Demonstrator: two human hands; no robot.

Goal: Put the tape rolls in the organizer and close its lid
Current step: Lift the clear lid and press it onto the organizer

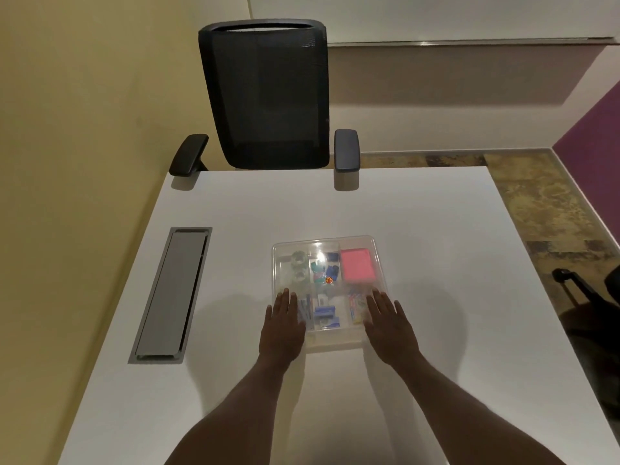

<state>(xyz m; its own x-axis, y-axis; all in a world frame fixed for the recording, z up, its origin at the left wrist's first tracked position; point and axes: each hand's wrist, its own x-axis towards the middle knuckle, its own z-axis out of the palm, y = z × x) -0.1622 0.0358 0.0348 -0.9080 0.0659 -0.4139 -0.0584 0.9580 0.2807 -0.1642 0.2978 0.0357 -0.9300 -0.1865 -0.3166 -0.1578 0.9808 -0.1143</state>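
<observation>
I see the clear organizer (pixel 327 290) at the middle of the white table (pixel 436 297), its transparent lid (pixel 355 241) down over the compartments, with two tape rolls (pixel 298 265) in the far-left one and a pink pad (pixel 358 265) at far right. My left hand (pixel 282 325) and right hand (pixel 389 325) lie flat, fingers spread, on the near corners. A black chair (pixel 265 95) stands beyond the table's far edge.

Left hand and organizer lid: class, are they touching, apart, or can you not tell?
Touching. The head view shows the left hand lying flat with its fingers on the near-left corner of the organizer lid, no gap visible.
</observation>
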